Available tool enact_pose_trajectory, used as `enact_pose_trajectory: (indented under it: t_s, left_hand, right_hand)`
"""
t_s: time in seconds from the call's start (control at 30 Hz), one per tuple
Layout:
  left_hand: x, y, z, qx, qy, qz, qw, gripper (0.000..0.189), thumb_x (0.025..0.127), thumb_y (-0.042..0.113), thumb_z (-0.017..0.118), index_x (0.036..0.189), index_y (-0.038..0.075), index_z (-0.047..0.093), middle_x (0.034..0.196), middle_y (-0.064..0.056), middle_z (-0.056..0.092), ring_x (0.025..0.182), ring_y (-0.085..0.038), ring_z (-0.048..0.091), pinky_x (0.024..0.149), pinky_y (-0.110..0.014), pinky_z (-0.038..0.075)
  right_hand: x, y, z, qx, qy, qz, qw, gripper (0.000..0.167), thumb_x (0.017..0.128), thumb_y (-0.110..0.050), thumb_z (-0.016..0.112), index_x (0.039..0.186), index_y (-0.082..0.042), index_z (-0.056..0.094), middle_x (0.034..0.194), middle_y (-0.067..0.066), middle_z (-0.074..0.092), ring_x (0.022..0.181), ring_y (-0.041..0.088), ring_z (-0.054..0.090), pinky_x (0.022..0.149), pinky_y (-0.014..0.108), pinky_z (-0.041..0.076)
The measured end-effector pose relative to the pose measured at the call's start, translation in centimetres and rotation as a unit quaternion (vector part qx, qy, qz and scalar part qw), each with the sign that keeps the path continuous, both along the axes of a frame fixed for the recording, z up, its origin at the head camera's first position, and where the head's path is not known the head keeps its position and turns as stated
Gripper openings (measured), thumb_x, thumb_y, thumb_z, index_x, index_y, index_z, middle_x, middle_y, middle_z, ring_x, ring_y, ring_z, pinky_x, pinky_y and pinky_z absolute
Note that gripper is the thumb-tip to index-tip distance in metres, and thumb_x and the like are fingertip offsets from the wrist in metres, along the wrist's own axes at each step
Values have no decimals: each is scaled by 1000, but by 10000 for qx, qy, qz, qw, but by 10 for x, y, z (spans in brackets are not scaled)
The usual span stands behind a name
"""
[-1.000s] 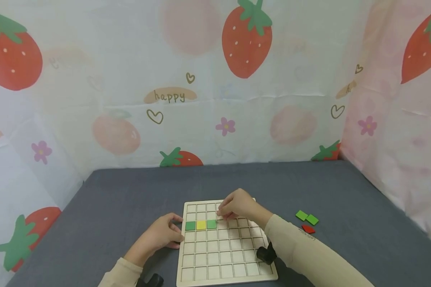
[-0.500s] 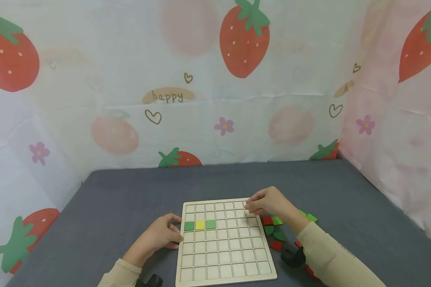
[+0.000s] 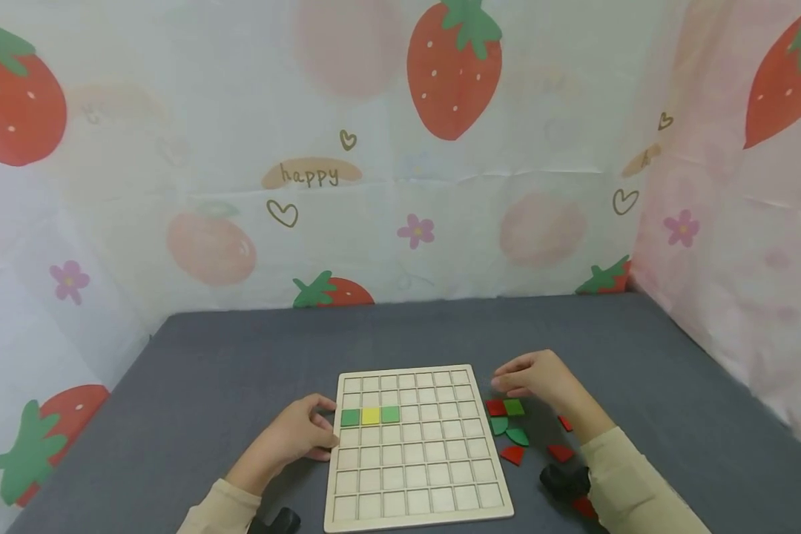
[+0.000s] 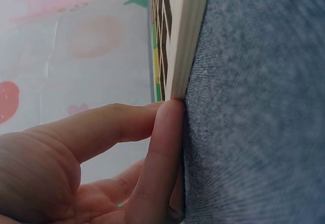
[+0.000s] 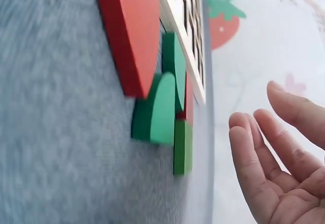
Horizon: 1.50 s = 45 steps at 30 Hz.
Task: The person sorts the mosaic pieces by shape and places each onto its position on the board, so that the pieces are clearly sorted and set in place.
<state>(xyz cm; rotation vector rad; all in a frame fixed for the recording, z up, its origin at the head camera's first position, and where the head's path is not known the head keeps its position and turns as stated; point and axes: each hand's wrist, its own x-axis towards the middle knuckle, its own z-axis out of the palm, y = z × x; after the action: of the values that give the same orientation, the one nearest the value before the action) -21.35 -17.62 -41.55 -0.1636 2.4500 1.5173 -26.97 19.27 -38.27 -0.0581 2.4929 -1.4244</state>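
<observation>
A light wooden grid board [image 3: 414,475] lies on the grey cloth. Three square tiles fill the left end of its third row: green [image 3: 350,417], yellow [image 3: 370,415] and another green [image 3: 390,414]. My left hand [image 3: 297,430] rests at the board's left edge, where a fingertip [image 4: 170,115] presses against the side in the left wrist view. Past the far right corner, my right hand [image 3: 530,374] hovers with loosely bent fingers and nothing between them. Just below it lie a red square tile [image 3: 496,408] and a light green square tile [image 3: 514,407].
Beside the board's right edge are two rounded green pieces, one a quarter circle [image 3: 499,426], and a red piece [image 3: 512,455]. More red pieces [image 3: 561,453] lie near the right forearm, partly covered by it. A printed strawberry curtain [image 3: 467,259] stands behind the table.
My right hand has moved right, off the board to beyond its far right corner. Pieces beside the board have come into view, while two light green tiles are now hidden. The left hand stays put.
</observation>
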Motion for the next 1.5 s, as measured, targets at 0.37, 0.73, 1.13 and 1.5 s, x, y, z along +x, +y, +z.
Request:
enact_pose_trajectory:
  t_s: [0.37, 0.73, 1.13, 1.5]
  left_hand:
    - [-1, -1, 0, 36, -17, -67, 10000, 56, 80, -8, 71, 132, -6, 51, 87, -14, 58, 71, -22, 63, 61, -34, 61]
    - [1, -3, 2, 20, -110, -33, 9999, 56, 80, -8, 71, 132, -5, 50, 89, -15, 59, 72, -22, 63, 61, -34, 61]
    - [0, 0, 2, 83, -27, -29, 10000, 56, 79, -8, 71, 131, -6, 51, 88, -14, 58, 71, -21, 63, 60, -34, 60]
    - [1, -1, 3, 132, -81, -76, 9999, 55, 81, -8, 71, 132, -7, 50, 89, -14, 59, 70, -21, 63, 60, -34, 60]
  right_hand:
    - [-2, 24, -4, 148, -245, -164, 9995, 41, 86, -17, 77, 119, 5, 69, 111, 16, 74, 93, 22, 73, 86, 40, 61]
    - [-1, 31, -7, 71, -435, 167, 9989, 38, 83, -10, 78, 115, 10, 69, 98, 12, 76, 83, 16, 72, 78, 34, 62]
    - [-1, 30, -11, 521, -353, 427, 9971, 29, 79, -7, 80, 104, 6, 74, 96, 10, 75, 78, 15, 68, 75, 35, 62]
    - [0, 24, -14, 868, -157, 222, 9959, 19, 75, -1, 82, 92, 3, 75, 90, 10, 72, 71, 15, 66, 70, 36, 61]
